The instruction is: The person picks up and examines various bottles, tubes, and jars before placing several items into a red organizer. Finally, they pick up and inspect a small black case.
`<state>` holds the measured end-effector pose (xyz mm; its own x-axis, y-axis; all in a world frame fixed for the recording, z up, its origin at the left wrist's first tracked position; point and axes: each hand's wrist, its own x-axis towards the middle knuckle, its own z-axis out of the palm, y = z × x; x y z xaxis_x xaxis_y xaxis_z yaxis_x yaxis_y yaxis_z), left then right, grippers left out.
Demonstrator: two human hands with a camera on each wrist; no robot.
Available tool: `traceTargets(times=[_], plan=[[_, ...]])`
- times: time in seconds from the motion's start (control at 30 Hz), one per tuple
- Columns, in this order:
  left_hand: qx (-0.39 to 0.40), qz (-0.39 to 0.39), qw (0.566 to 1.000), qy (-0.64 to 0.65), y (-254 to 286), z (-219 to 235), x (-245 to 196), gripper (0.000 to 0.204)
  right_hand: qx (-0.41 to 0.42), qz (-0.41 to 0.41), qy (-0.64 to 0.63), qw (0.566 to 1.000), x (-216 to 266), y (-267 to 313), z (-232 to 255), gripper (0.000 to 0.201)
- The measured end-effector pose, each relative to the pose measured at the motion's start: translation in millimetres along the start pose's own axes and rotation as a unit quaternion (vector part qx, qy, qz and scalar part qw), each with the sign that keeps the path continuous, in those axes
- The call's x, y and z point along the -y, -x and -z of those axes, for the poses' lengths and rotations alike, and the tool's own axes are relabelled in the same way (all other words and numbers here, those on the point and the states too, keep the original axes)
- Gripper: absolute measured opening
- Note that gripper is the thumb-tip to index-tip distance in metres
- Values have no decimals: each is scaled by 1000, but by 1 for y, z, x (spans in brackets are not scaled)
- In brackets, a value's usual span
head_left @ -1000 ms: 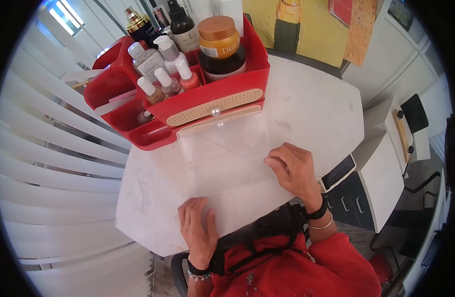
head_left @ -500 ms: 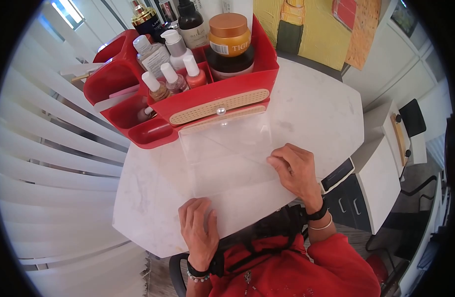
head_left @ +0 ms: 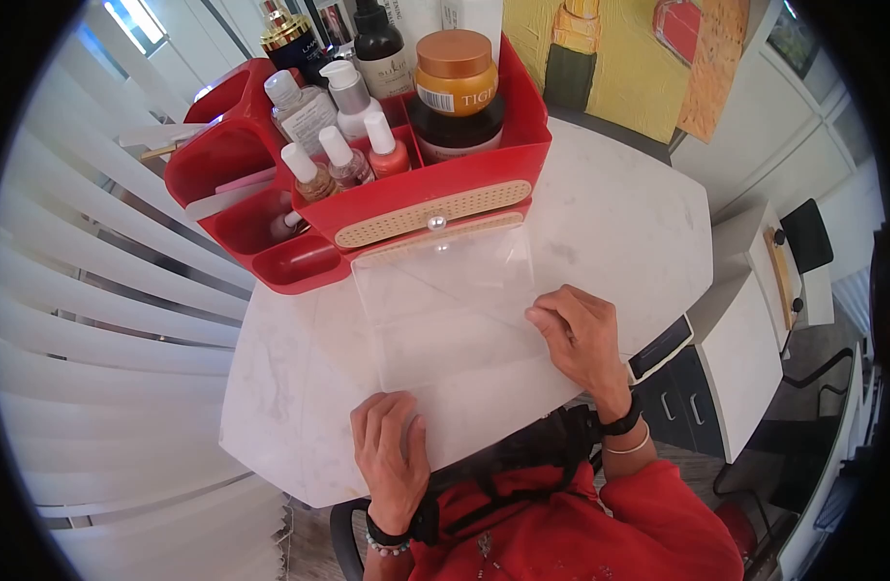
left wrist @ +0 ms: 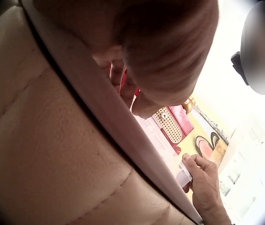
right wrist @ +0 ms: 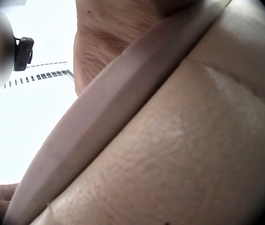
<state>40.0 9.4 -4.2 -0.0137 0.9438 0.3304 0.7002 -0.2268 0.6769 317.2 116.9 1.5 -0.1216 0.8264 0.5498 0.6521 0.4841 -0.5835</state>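
Observation:
A clear plastic box (head_left: 445, 339) lies on the white table, its far side against the lower front of the red organizer (head_left: 300, 215). At its right edge the right hand (head_left: 583, 341) pinches the plastic between thumb and fingers; the left wrist view also shows this right hand (left wrist: 207, 190) at a pale edge. By the box's near left corner, the left hand (head_left: 392, 460) rests at the table's front edge, fingers loosely bent. Whether its fingertips touch the box is unclear. The right wrist view shows mostly skin and strap.
Bottles, nail polishes and an orange jar (head_left: 457, 77) fill the organizer's top. White blinds (head_left: 106, 329) hang at the left. A dark-screened device (head_left: 660, 347) is beside the table's right edge, near a drawer cabinet (head_left: 726, 387). A yellow painting (head_left: 629, 77) stands behind.
The head view has shifted slightly, so the organizer appears a little lower and further right. Both hands keep nearly the same pose and place beside the box.

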Motion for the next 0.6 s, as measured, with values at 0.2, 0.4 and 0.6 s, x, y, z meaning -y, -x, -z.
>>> traceTargets(times=[0.2,0.4,0.6], plan=[[-1,-4,1000,0,-1,0,0,29,-5,-5,3,1000,0,-1,-1,14],[-5,-10,1000,0,-1,0,0,29,-5,-7,9,1000,2,-1,0,14],[-4,-7,1000,-1,-1,-1,0,29,-7,-7,2,1000,2,0,1,13]])
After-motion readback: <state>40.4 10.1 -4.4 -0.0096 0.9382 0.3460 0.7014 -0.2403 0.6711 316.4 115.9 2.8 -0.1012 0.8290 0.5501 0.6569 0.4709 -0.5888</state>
